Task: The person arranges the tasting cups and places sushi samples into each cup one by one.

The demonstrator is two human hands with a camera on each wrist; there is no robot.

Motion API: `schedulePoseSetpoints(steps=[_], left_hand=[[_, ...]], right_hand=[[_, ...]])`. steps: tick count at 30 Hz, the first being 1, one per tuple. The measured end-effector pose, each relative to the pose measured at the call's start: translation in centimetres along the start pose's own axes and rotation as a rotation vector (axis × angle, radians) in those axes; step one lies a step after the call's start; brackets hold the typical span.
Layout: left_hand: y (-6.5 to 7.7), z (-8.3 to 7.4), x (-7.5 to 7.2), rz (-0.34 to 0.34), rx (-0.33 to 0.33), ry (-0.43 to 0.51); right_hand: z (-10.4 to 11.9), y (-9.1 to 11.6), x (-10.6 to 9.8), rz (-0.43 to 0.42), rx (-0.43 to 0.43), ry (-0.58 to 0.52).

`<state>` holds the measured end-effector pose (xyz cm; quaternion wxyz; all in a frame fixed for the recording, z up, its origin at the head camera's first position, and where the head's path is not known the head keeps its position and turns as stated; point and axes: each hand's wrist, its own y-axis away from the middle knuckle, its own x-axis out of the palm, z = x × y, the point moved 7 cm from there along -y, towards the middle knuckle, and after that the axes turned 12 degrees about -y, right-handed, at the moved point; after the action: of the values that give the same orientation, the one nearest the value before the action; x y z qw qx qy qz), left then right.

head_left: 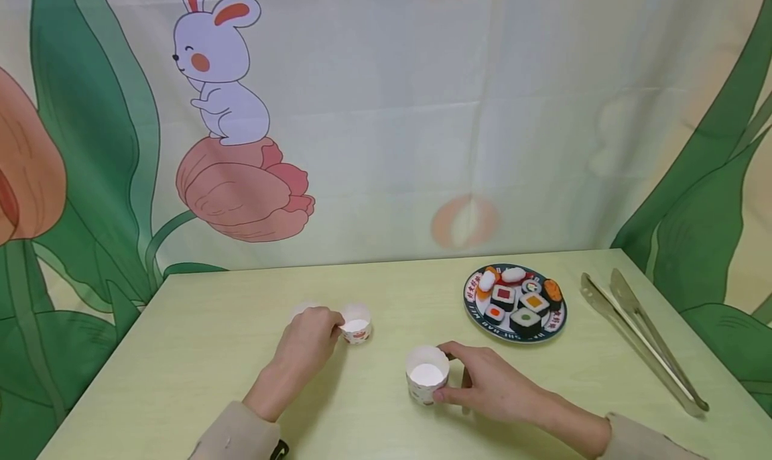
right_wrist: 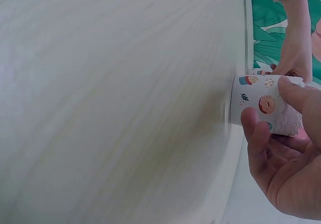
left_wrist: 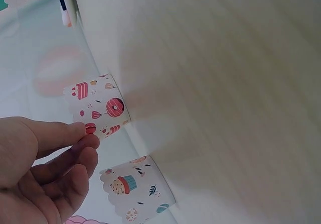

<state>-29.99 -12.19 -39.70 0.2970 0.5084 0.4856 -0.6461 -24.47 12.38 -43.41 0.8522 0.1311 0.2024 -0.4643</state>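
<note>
My left hand (head_left: 307, 339) pinches the left rim of a small white paper baking cup (head_left: 357, 332), which has red sweets printed on it. In the left wrist view, thumb and forefinger meet at this cup's scalloped edge. Beside it stands a second baking cup (left_wrist: 138, 189) with a cupcake print, mostly hidden behind the left hand in the head view. Nearer the front, my right hand (head_left: 491, 383) grips a third baking cup (head_left: 422, 386) by its right side, thumb in front and fingers behind. This cup (right_wrist: 256, 101) is upright, its open top facing up.
A round plate (head_left: 472, 304) bearing several sushi pieces (head_left: 526, 321) stands at the back right of the table (head_left: 181, 353). Right of it lie metal tongs (head_left: 654, 353), spread apart. A cloth backdrop (head_left: 374, 111) with a printed rabbit hangs behind the table's far edge.
</note>
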Motion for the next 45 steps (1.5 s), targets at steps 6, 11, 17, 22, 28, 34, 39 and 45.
schedulePoseSetpoints(steps=[6, 11, 17, 22, 28, 34, 39, 45], left_hand=[[0.2, 0.0, -0.1, -0.015, -0.009, 0.014], [0.4, -0.1, -0.6, -0.046, -0.009, 0.028], [0.7, -0.7, -1.4, -0.052, -0.007, 0.060], [1.2, -2.0, -1.8, -0.023, 0.051, 0.087], [1.5, -3.4, -2.3, -0.032, 0.123, 0.100], [1.8, -4.7, -2.9, -0.035, 0.183, 0.124], [2.3, -5.8, -3.1, -0.042, 0.237, 0.137], [2.6, -6.7, -3.3, -0.053, 0.266, 0.161]], right_hand=[[0.0, 0.0, 0.0, 0.004, -0.007, 0.000], [0.1, -0.1, -0.1, 0.005, 0.001, 0.000], [0.0, -0.2, -0.1, 0.005, 0.004, -0.003], [0.0, -0.2, 0.0, 0.007, -0.001, -0.010], [0.0, -0.2, 0.1, 0.010, -0.005, -0.015], [0.0, -0.2, 0.1, 0.008, -0.012, -0.012], [0.0, -0.2, 0.1, 0.005, -0.006, -0.015], [0.0, -0.2, 0.1, 0.004, -0.012, -0.009]])
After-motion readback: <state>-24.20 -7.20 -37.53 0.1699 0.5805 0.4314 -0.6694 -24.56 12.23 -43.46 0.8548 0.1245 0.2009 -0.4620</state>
